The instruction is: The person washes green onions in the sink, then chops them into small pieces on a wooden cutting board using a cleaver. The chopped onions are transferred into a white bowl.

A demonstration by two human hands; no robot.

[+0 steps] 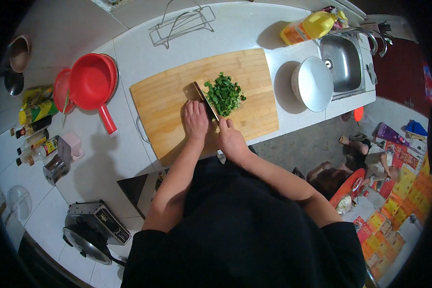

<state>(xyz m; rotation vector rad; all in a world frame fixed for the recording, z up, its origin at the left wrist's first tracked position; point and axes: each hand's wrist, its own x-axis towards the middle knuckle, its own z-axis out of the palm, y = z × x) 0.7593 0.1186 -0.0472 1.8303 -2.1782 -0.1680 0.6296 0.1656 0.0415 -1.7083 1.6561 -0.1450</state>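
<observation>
On a wooden cutting board [165,97] lies a heap of chopped green herbs [225,94]. My right hand [231,138] grips the handle of a kitchen knife [206,100], whose blade stands on edge along the heap's left side. Flat on the board, just left of the blade, rests my left hand [196,118], with its fingers pointing away from me and close together. Nothing shows in that hand; what lies under its palm is hidden. A white bowl [315,84] stands on the counter to the right of the board.
Left of the board are a red plastic ladle [91,82] and several bottles [39,140]. A wire rack [181,27] stands behind, a yellow jug [309,27] and sink [342,64] at right. A stove [104,219] is lower left. Other people sit lower right.
</observation>
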